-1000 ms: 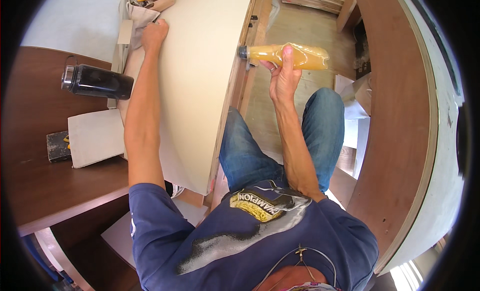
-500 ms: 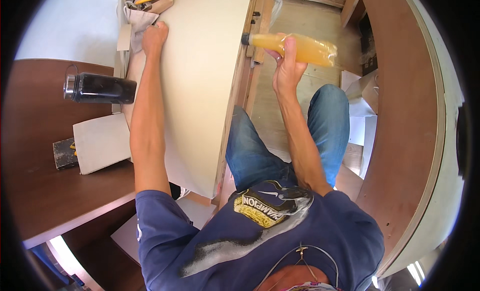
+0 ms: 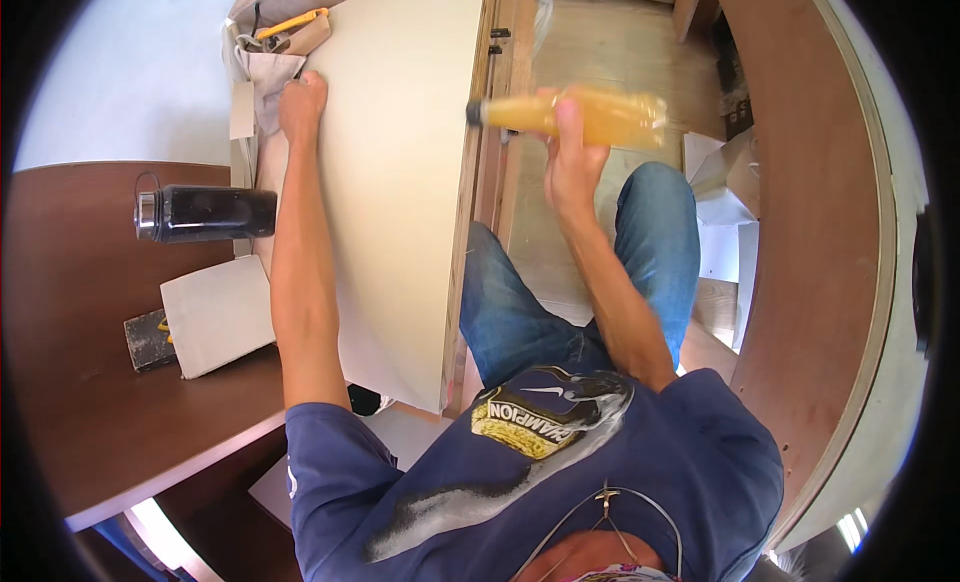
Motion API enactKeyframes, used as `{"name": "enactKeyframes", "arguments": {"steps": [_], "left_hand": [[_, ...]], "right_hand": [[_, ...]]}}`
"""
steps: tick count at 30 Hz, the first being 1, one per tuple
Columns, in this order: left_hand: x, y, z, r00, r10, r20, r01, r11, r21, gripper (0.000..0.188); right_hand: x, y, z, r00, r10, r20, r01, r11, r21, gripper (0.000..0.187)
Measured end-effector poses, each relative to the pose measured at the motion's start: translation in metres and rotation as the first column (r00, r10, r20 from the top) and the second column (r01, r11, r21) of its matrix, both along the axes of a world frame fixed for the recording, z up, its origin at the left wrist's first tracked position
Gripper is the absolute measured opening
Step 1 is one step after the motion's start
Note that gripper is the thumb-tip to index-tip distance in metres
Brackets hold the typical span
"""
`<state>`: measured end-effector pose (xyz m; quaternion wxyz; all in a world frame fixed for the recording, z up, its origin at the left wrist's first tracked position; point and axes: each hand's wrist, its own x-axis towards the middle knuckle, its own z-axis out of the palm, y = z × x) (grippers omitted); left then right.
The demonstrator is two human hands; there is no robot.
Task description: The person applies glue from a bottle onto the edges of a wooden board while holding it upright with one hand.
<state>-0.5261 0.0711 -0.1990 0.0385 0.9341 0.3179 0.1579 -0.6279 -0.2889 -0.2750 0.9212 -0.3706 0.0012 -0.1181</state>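
Observation:
My right hand (image 3: 575, 167) is wrapped round a clear plastic bottle (image 3: 625, 119) of yellow-orange liquid. The bottle lies nearly level and is a little blurred. Its black cap points left, at the edge of a pale, upright board (image 3: 400, 182). On the board's other side, my left arm reaches forward. My left hand (image 3: 303, 104) is closed in a fist against a grey cloth (image 3: 265, 82); its fingertips are hidden, so what it holds cannot be made out.
A black flask (image 3: 215, 213) with a metal lid lies left of my left forearm. Below it a white block (image 3: 218, 315) rests beside a dark block (image 3: 148, 340) on the brown surface (image 3: 70, 282). A yellow-handled tool (image 3: 292, 24) sits beyond the cloth. A brown curved panel (image 3: 815, 282) stands at right.
The view has shifted, so the things at left appear lower. The bottle in my right hand appears lower and slightly farther left. My left hand stays closed by the cloth.

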Motion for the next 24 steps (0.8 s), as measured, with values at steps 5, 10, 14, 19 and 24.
{"name": "enactKeyframes", "arguments": {"steps": [5, 10, 14, 19, 24], "left_hand": [[-0.002, -0.002, -0.003, 1.000, 0.004, 0.012, -0.004, 1.000, -0.011, 0.063], [-0.001, -0.004, 0.000, 1.000, -0.001, -0.001, 0.001, 1.000, -0.013, 0.063], [-0.001, 0.004, -0.003, 1.000, -0.005, 0.012, 0.005, 1.000, -0.005, 0.063], [-0.001, -0.002, -0.006, 0.999, -0.019, 0.032, 0.019, 1.000, 0.005, 0.064], [0.001, 0.010, -0.005, 1.000, -0.020, 0.000, 0.020, 1.000, -0.017, 0.065]], "right_hand": [[-0.002, 0.000, 0.007, 1.000, 0.000, 0.024, -0.001, 1.000, 0.027, 0.027], [-0.004, -0.004, 0.005, 1.000, 0.011, -0.015, -0.010, 1.000, 0.025, 0.029], [-0.033, -0.008, -0.006, 0.999, 0.010, 0.035, -0.006, 0.994, -0.112, 0.028], [-0.001, -0.042, -0.002, 0.997, 0.072, -0.042, -0.074, 0.996, -0.052, 0.025], [0.011, -0.046, 0.019, 0.989, 0.150, 0.003, -0.150, 0.989, 0.003, 0.028]]}}
